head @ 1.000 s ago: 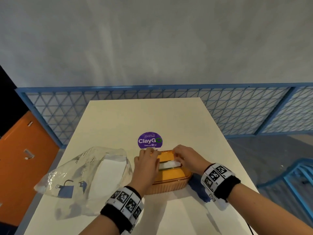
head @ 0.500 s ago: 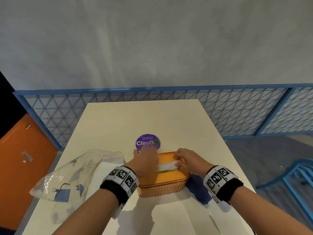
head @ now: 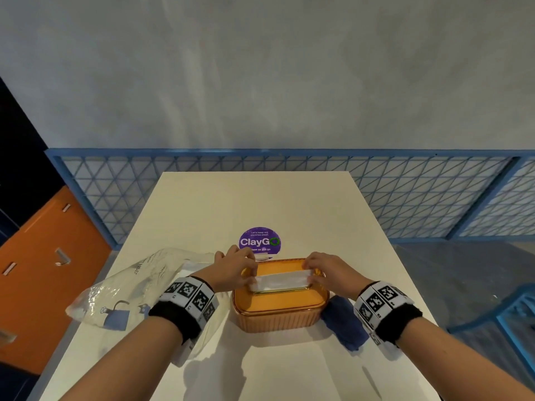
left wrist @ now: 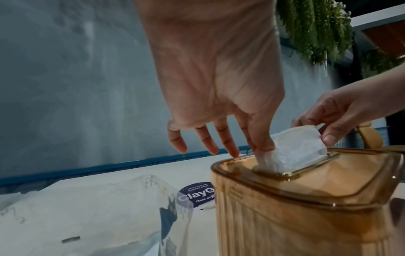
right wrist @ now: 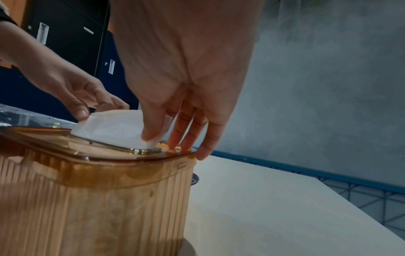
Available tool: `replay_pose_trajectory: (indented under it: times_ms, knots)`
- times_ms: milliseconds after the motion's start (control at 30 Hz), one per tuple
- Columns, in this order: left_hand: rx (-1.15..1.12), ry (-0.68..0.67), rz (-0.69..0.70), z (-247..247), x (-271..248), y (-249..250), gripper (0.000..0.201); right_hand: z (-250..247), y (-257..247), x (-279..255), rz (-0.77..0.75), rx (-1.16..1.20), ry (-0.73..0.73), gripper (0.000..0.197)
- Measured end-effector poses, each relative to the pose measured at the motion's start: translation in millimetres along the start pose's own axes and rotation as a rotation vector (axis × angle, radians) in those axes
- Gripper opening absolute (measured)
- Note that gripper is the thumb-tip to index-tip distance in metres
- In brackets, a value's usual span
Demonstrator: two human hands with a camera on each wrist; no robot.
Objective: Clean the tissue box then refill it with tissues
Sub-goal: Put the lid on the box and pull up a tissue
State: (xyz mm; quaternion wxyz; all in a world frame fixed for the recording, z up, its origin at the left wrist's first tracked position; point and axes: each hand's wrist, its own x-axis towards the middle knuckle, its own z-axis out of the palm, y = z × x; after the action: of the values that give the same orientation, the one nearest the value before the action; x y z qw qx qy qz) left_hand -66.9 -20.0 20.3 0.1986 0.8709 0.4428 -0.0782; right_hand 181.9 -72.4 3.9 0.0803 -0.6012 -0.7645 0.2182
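An amber, ribbed tissue box (head: 279,311) stands on the white table (head: 260,198) with its lid on. A white tissue (head: 281,280) sticks up through the slot in the lid. My left hand (head: 251,277) pinches the tissue's left end between thumb and forefinger, the other fingers spread over the box's far edge. My right hand (head: 309,274) pinches the right end. In the left wrist view the left hand (left wrist: 262,147) holds the tissue (left wrist: 300,149) at the slot of the box (left wrist: 306,207). In the right wrist view the right hand (right wrist: 151,136) grips the tissue (right wrist: 114,129).
A clear plastic bag (head: 130,290) holding a white tissue pack lies left of the box. A dark blue cloth (head: 343,322) lies at the box's right. A purple round sticker (head: 259,241) is behind it. A blue mesh railing (head: 405,198) runs beyond the table; orange cabinets (head: 43,270) stand at the left.
Both hands have moved apart to the two ends of the slot, and the tissue now stands spread along its whole length.
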Motion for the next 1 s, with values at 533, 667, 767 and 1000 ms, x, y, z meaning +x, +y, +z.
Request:
replay_pose_trajectory:
  times_ms: [533, 667, 767, 1000]
  knots:
    - [0.027, 0.008, -0.009, 0, -4, -5, 0.024, -1, 11, -4, 0.000, 0.100, 0.067, 0.017]
    - [-0.067, 0.104, 0.024, -6, -4, -8, 0.015, 0, 14, -5, 0.056, 0.156, 0.093, 0.013]
    - [-0.170, 0.189, 0.043, -6, -6, -10, 0.006, 0, 14, -7, 0.078, 0.187, 0.109, 0.013]
    - [-0.224, 0.177, -0.020, 16, -1, -21, 0.025, 3, 10, -10, 0.093, 0.183, 0.129, 0.019]
